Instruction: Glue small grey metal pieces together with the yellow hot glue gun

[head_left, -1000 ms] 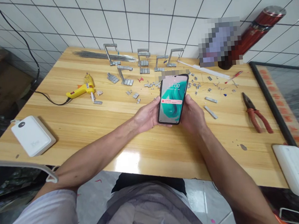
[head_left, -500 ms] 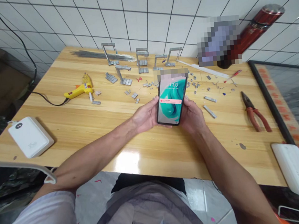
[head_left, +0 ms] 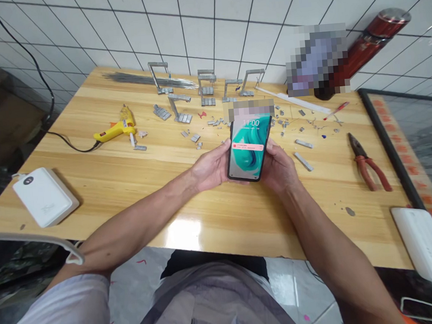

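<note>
A smartphone (head_left: 250,152) with a lit teal screen showing 11:00 is held upright and slightly tilted above the wooden table (head_left: 129,203). My left hand (head_left: 214,167) grips its left edge, and my right hand (head_left: 279,166) grips the right edge. Most fingers are hidden behind the phone. Just past it lie small grey metal pieces (head_left: 218,122), partly covered by the phone. Several little bent metal stands, among them a near one (head_left: 179,109), are set up behind these pieces.
A yellow glue gun (head_left: 116,130) and a white power bank (head_left: 45,197) lie at left. Pliers (head_left: 368,162) and another white power bank (head_left: 426,245) are at right. Thin metal rods (head_left: 150,80) lie along the back, near a red thermos (head_left: 368,50) leaning by the tiled wall.
Almost nothing differs. Both hands still hold the phone in the same place, and the view has shifted very slightly.
</note>
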{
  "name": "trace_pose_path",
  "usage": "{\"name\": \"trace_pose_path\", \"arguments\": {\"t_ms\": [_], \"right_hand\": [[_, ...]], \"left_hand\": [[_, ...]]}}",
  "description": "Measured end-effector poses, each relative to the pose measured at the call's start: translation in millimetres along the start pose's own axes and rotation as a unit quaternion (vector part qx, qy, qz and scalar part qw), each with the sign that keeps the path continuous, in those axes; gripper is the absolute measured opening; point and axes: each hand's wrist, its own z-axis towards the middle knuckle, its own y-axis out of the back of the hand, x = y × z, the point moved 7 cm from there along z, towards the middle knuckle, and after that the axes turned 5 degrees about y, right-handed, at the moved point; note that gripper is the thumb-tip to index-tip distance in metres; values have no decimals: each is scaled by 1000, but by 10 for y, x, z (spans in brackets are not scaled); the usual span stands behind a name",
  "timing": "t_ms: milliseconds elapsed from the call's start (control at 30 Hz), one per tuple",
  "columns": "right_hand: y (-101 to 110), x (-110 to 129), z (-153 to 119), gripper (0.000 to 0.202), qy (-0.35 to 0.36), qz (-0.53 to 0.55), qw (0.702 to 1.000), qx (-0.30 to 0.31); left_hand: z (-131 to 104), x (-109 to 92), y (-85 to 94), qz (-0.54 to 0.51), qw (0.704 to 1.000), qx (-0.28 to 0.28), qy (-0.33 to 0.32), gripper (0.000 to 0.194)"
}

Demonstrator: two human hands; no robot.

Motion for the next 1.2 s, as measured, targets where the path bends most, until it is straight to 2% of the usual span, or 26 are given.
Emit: {"name": "trace_pose_path", "arguments": {"t_ms": [267,467,700,867,1067,1200], "right_hand": [[49,-12,-13,50,5,-27,1000,-11],[66,4,-8,53,15,-44,999,-10],[188,71,-27,45,78,-104,989,-74],[68,160,-79,55,122,-174,975,-61],[76,89,-18,63,111,-219,968,-57],[133,-7,3,73,77,-271,959,-2]], "left_hand": [[-11,1,-18,5,1000,-5,11,63],[-20,5,-36,-1,1000,17,6,63],[-2,-26,-18,-4,1000,-4,-3,61],[16,-9,6,30,999,-19,-14,59],[29,11,15,45,999,-19,-22,59],[21,-41,18,44,998,-25,-32,59]]}}
